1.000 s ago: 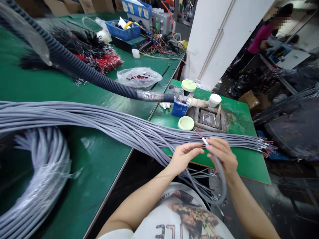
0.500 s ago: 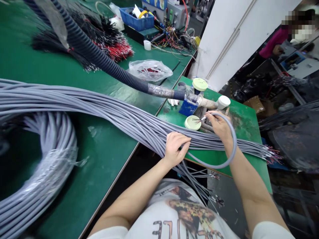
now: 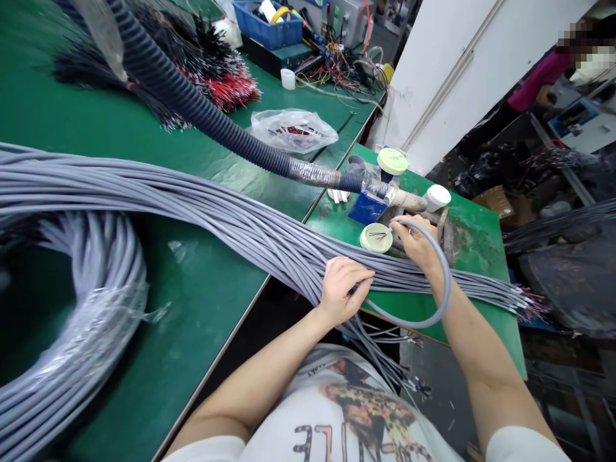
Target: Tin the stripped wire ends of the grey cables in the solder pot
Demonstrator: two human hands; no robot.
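My right grip [image 3: 418, 242] is closed, pinching one gray cable [image 3: 445, 282] just behind its stripped end. The thin colored wires [image 3: 381, 235] fan out above a pale green lid [image 3: 366, 241], right of center in the frame. From there the cable loops down past my right wrist and runs under my left grip [image 3: 342, 290], which is curled closed over the long bundle of gray cables [image 3: 240, 218] crossing the frame. A big gray coil [image 3: 96, 308] lies on the green counter [image 3: 202, 282] at lower left, and a black corrugated hose [image 3: 192, 109] slants across the upper left.
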